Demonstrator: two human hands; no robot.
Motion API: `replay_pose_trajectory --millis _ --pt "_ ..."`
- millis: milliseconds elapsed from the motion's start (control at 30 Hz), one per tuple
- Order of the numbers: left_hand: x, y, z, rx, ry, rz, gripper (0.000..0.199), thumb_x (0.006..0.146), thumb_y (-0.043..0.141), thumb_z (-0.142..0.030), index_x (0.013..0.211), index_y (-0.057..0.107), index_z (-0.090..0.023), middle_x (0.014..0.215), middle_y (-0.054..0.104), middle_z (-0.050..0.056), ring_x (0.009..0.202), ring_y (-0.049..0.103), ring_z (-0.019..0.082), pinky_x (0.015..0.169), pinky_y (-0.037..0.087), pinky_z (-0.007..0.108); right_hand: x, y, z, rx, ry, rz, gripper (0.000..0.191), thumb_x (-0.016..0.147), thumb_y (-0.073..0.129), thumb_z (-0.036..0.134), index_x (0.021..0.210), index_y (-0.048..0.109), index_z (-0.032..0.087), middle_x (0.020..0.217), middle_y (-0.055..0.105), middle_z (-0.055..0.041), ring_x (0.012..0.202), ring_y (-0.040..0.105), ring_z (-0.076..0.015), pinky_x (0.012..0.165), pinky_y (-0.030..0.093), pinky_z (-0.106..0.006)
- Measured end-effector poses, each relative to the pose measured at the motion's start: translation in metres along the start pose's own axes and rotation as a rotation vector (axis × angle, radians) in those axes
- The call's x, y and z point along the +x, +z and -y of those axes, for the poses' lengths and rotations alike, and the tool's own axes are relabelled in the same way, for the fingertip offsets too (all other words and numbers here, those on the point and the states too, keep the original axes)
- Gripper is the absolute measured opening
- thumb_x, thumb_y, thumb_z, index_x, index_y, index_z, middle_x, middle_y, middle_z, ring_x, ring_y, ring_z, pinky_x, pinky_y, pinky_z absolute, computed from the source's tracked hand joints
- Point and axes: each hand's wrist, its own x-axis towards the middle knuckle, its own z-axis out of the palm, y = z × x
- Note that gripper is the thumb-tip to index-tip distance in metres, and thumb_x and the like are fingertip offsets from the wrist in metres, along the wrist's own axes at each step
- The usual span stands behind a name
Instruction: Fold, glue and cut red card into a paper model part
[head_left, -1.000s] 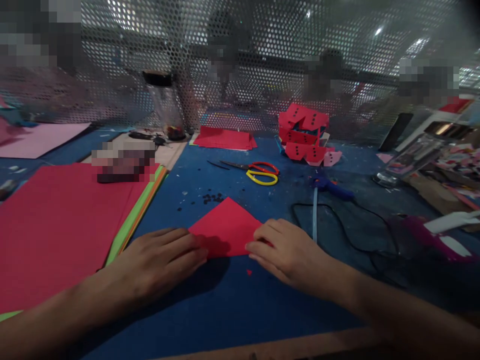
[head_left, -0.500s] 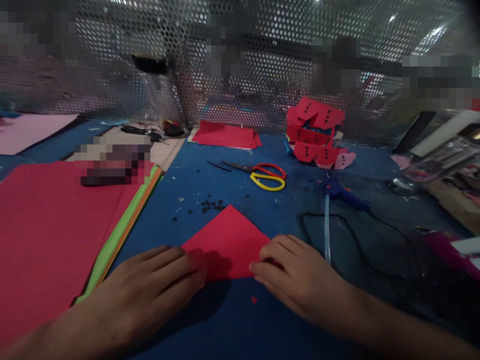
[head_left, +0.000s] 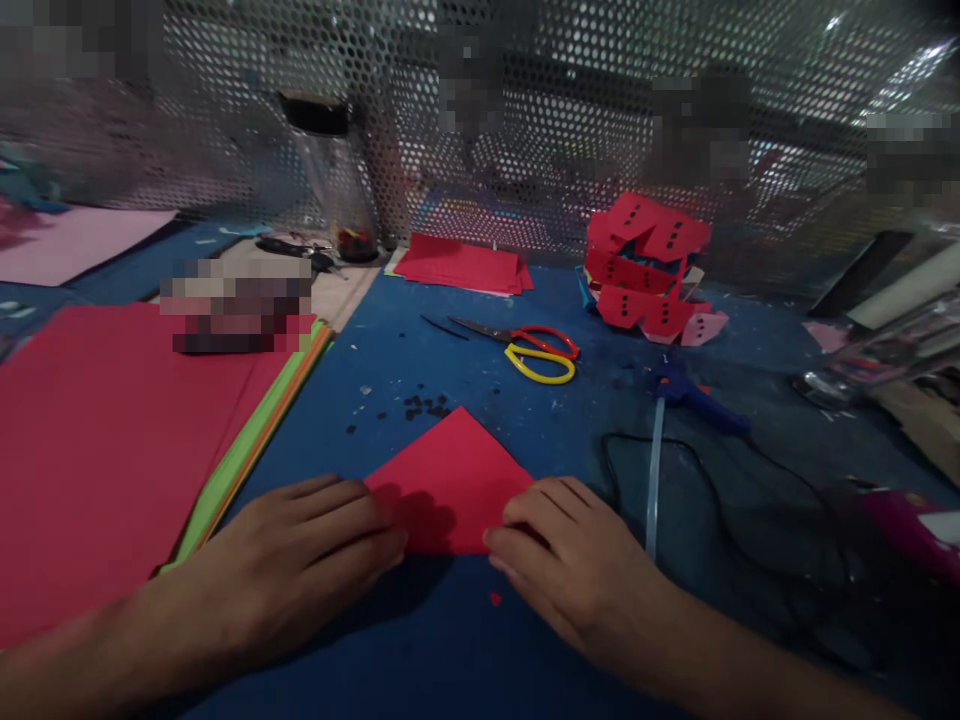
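A red sheet of paper (head_left: pixel 457 470), folded into a triangle, lies on the blue table with its point away from me. My left hand (head_left: pixel 322 540) is closed over its left corner, fingers together and bent down onto it. At the right corner my right hand (head_left: pixel 562 550) pinches the paper along the bottom edge. Both corners are hidden under my fingers. Several small black paper dots (head_left: pixel 426 408) are scattered just beyond the triangle's point. A tiny red scrap (head_left: pixel 496 599) rests in front of the fold.
Scissors (head_left: pixel 517 340) with red and yellow handles lie beyond the paper. A blue glue gun (head_left: pixel 701 400) with its cord is at right, near a red paper construction (head_left: pixel 652 270). Stacked coloured sheets (head_left: pixel 112 430) cover the left. Cut red sheets (head_left: pixel 461 264) and a jar (head_left: pixel 337 190) stand behind.
My right fingertips have shifted slightly left along the paper's bottom edge. The folded sheet stays nearly in place under both hands. The camera view has turned a little to the left.
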Motion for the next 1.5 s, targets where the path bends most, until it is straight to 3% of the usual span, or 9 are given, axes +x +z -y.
replay_pose_trajectory --millis 100,400,633,867,1033,1200,1300,1500 --pt "0.0 0.0 0.001 -0.01 0.048 0.053 0.021 0.097 0.056 -0.009 0.107 0.07 -0.022 0.082 0.071 0.004 0.073 0.066 0.017 0.067 0.057 0.029 0.002 0.002 0.002 0.035 0.025 -0.035 0.013 0.1 0.059 0.015 0.106 0.069 0.019 0.097 0.066 -0.0051 0.089 0.056 -0.0207 0.078 0.042 -0.037" --pt "0.002 -0.001 -0.001 -0.044 0.033 0.037 0.021 0.102 0.049 -0.011 0.106 0.067 -0.021 0.083 0.07 0.004 0.073 0.062 0.017 0.069 0.051 0.03 0.004 0.007 0.003 0.132 0.099 0.003 0.012 0.104 0.054 0.02 0.107 0.066 0.02 0.101 0.066 -0.0048 0.095 0.056 -0.0208 0.084 0.042 -0.037" --pt "0.007 0.001 -0.006 -0.058 -0.002 0.056 0.011 0.101 0.055 -0.015 0.098 0.065 -0.019 0.078 0.064 0.002 0.072 0.054 0.018 0.065 0.039 0.033 0.007 0.015 0.001 0.146 0.046 -0.106 0.009 0.102 0.055 0.015 0.097 0.062 0.02 0.093 0.064 -0.0036 0.086 0.054 -0.0204 0.08 0.04 -0.036" --pt "0.006 0.003 -0.011 -0.06 0.011 0.028 0.015 0.1 0.058 -0.015 0.114 0.065 -0.016 0.091 0.07 0.004 0.082 0.057 0.019 0.073 0.043 0.035 0.007 0.012 -0.001 0.232 0.104 -0.099 0.01 0.101 0.056 0.013 0.096 0.059 0.021 0.092 0.064 -0.0017 0.086 0.055 -0.0193 0.081 0.04 -0.035" --pt "0.005 -0.003 -0.011 0.0 0.096 0.088 0.025 0.104 0.046 -0.009 0.122 0.063 -0.012 0.105 0.073 0.008 0.089 0.06 0.022 0.078 0.044 0.037 0.008 0.007 -0.001 0.274 0.182 -0.088 0.006 0.102 0.059 0.019 0.097 0.059 0.021 0.098 0.065 -0.0015 0.093 0.057 -0.0185 0.085 0.041 -0.036" --pt "-0.003 0.002 -0.005 0.097 0.092 0.086 0.026 0.102 0.052 -0.009 0.124 0.063 -0.012 0.11 0.072 0.011 0.09 0.06 0.022 0.079 0.045 0.036 0.008 0.004 0.002 0.193 0.135 -0.114 0.002 0.101 0.062 0.022 0.101 0.061 0.021 0.101 0.067 -0.003 0.095 0.057 -0.0196 0.087 0.041 -0.036" --pt "-0.008 0.004 -0.004 0.106 0.067 0.055 0.023 0.101 0.056 -0.01 0.122 0.063 -0.013 0.108 0.072 0.01 0.092 0.061 0.022 0.081 0.046 0.035 0.007 0.004 0.002 0.111 0.084 -0.128 0.011 0.101 0.064 0.028 0.107 0.062 0.019 0.103 0.067 -0.0051 0.097 0.058 -0.0215 0.087 0.041 -0.038" --pt "-0.004 0.004 -0.007 0.117 0.101 0.046 0.02 0.102 0.056 -0.011 0.119 0.064 -0.013 0.106 0.073 0.009 0.09 0.063 0.021 0.079 0.047 0.035 0.006 0.002 0.001 -0.037 -0.025 -0.105 0.013 0.105 0.056 0.024 0.104 0.066 0.016 0.098 0.068 -0.0059 0.094 0.059 -0.0211 0.086 0.041 -0.039"
